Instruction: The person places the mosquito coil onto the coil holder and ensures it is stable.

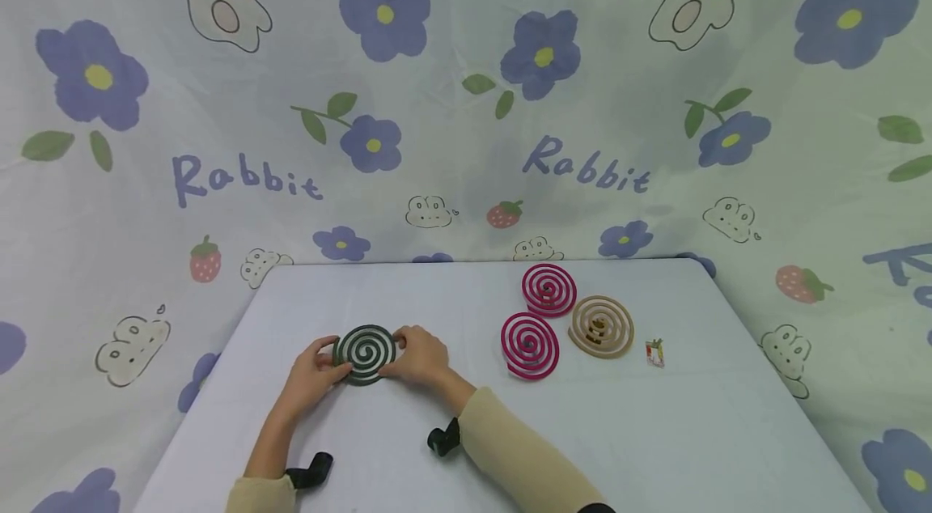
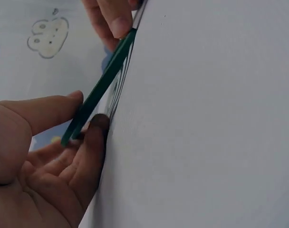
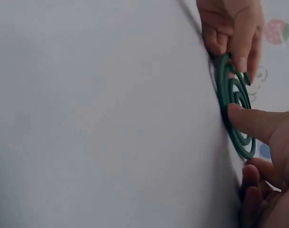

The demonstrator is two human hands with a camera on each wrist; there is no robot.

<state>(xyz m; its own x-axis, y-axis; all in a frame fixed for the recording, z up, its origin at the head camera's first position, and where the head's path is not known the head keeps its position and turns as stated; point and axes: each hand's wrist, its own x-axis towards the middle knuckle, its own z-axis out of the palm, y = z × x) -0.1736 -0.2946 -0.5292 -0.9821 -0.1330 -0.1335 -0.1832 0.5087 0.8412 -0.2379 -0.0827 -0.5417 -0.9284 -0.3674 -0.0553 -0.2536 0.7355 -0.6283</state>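
A dark green mosquito coil (image 1: 366, 352) is held between both hands over the left part of the white table. The left hand (image 1: 309, 379) pinches its left edge, thumb on the upper face and fingers below. On the opposite edge, the right hand (image 1: 421, 357) holds it between thumb and fingers. In the left wrist view the coil (image 2: 102, 85) appears nearly edge-on and tilted. Its spiral rings show in the right wrist view, where the right thumb (image 3: 254, 121) lies across the coil.
Right of the hands lie two magenta coils, one nearer (image 1: 529, 345) and one farther back (image 1: 548, 290). Beside them is a tan coil (image 1: 625, 327) with small gold-coloured pieces at its middle. A small printed packet (image 1: 655, 353) lies farther right. Rabbit-print cloth (image 1: 451, 108) hangs behind the table.
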